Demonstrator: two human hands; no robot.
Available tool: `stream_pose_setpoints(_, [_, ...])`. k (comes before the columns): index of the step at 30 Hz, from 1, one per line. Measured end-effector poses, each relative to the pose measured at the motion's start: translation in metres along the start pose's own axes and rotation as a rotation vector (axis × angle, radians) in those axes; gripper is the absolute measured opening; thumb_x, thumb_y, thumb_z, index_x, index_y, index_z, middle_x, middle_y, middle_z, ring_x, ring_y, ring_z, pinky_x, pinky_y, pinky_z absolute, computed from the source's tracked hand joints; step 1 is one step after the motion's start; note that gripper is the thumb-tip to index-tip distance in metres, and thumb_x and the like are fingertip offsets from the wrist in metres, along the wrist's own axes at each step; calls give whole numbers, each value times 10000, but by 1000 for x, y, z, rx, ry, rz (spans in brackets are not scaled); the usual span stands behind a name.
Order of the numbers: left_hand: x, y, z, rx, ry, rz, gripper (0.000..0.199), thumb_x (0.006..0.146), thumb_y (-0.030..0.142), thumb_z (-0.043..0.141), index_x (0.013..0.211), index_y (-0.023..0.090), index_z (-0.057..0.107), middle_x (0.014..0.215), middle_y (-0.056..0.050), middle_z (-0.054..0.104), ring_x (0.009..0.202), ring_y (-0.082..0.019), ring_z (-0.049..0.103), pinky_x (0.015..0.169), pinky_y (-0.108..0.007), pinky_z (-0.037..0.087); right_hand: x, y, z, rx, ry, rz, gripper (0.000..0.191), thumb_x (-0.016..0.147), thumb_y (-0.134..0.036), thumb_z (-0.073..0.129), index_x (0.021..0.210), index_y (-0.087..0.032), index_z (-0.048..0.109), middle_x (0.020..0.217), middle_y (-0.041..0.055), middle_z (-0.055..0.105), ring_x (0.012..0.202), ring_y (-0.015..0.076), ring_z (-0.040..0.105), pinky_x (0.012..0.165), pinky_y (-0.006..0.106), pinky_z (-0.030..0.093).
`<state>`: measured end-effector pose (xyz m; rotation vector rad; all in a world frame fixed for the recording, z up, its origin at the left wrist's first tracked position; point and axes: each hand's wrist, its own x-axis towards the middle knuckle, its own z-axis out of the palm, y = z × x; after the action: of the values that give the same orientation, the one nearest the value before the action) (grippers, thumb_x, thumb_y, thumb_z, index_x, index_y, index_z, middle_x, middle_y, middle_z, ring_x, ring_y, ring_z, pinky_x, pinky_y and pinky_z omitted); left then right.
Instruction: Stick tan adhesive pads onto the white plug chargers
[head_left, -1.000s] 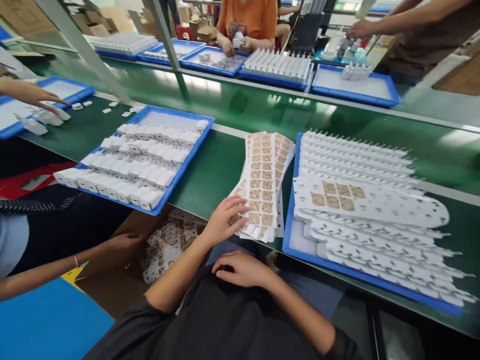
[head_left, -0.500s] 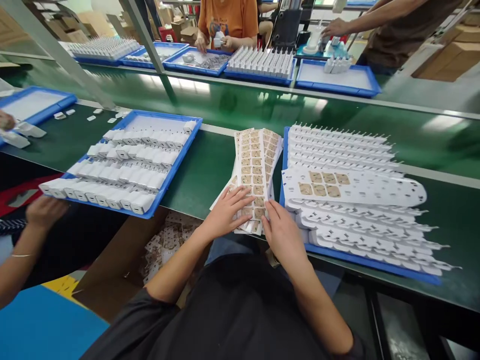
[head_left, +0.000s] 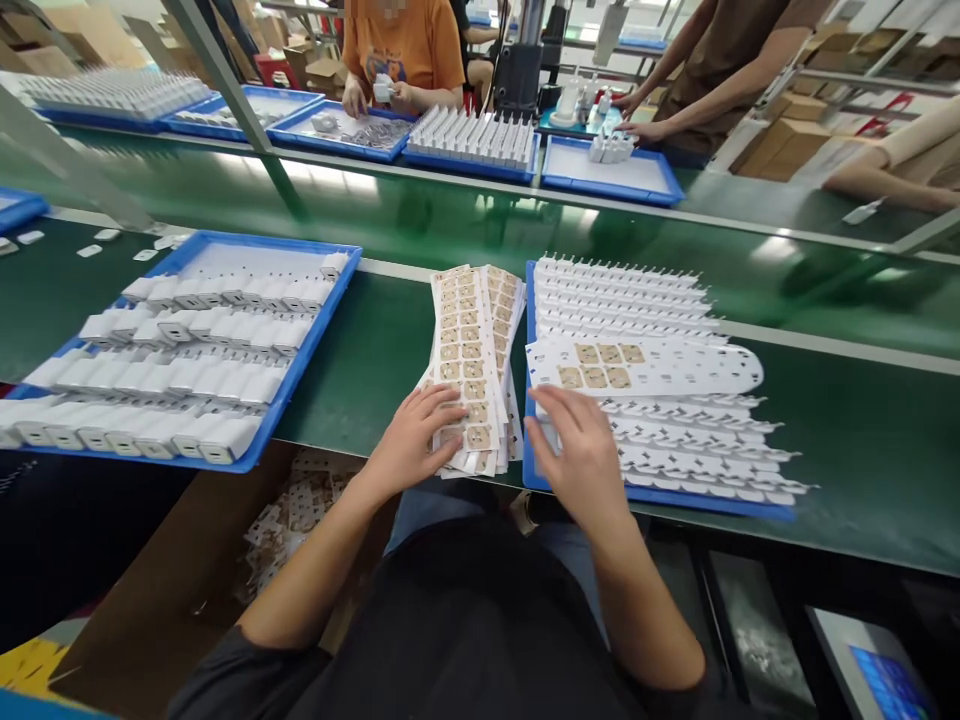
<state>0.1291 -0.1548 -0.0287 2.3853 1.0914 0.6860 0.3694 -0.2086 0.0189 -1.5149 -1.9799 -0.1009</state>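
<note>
A fanned stack of white sheets with tan square stickers (head_left: 469, 345) lies on the green bench in front of me. My left hand (head_left: 416, 430) rests on its lower left part, fingers spread. My right hand (head_left: 581, 450) is over the near left corner of the right blue tray (head_left: 705, 503), thumb and fingers apart, with nothing seen between them. In that tray stand rows of white plastic parts with thin prongs (head_left: 626, 295). Across the rows lies a round-ended white sheet (head_left: 675, 368), several tan stickers left on its left half, just beyond my right fingertips.
To the left, another blue tray (head_left: 300, 372) holds rows of white charger-like housings (head_left: 225, 375). A box of used sheets (head_left: 289, 510) sits below the bench edge. Beyond the green belt (head_left: 420, 215), people work by more blue trays (head_left: 611, 170). A metal post (head_left: 217, 75) slants at left.
My right hand has left the sticker stack and moved right to the tray's corner. The left hand stays on the stack, a little lower. The view has turned slightly right.
</note>
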Motion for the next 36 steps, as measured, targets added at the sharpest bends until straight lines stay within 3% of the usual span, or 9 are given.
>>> stream_pose_setpoints(4, [35,25,2,-194,33,-107,339,948,428,572,1166,201,697,1289,-127,654,1257,-297,567,1098,-459,431,13,31,-6,-209,-63,63,366,963,-252,565,1310,-139,588,1308,167,652,1210,361,580,1013,529,461])
stream_pose_setpoints(9, [91,48,20,-617,-131,-286,432,935,560,528,1077,181,677,1069,-83,719,1026,-259,659,929,-384,501,10,37,-2,-157,-53,55,316,981,-270,552,1268,-150,606,1240,142,689,1153,328,620,993,492,476])
stream_pose_setpoints(13, [114,52,34,-928,26,-351,331,806,354,740,1033,158,601,960,-58,706,913,-197,662,872,-330,504,7,33,-12,-13,-89,2,343,983,-333,573,1284,-169,596,1223,132,698,1155,318,625,1000,489,489])
stream_pose_setpoints(16, [117,55,37,-1125,45,-382,302,771,205,754,1015,165,581,944,-50,726,895,-175,683,887,-324,506,11,39,-21,78,-58,14,287,1000,-285,535,1259,-192,616,1167,115,717,1094,284,657,957,453,526])
stream_pose_setpoints(21, [119,63,36,-1142,-20,-404,290,815,213,719,1038,184,536,867,-29,742,799,-166,695,782,-297,502,21,58,-27,43,49,-5,259,997,-247,528,1205,-202,676,1190,121,713,1125,290,646,981,475,517])
stream_pose_setpoints(25, [123,66,36,-1067,-85,-397,307,850,283,686,1076,204,493,773,9,722,736,-159,676,721,-277,468,23,69,-26,70,27,-43,234,978,-239,571,1157,-200,717,1179,115,717,1115,278,645,979,465,519])
stream_pose_setpoints(30, [127,66,37,-1021,-114,-346,391,823,311,713,1137,185,516,748,4,723,740,-188,699,715,-289,477,23,71,-27,111,-3,-33,234,978,-230,562,1141,-223,730,1144,94,729,1082,259,655,963,457,527])
stream_pose_setpoints(36, [131,67,38,-1070,-110,-342,458,792,259,741,1194,170,542,786,-16,738,725,-185,701,696,-291,503,25,72,-30,130,49,-52,169,978,-252,581,1044,-234,736,1090,80,738,1046,248,664,932,435,528])
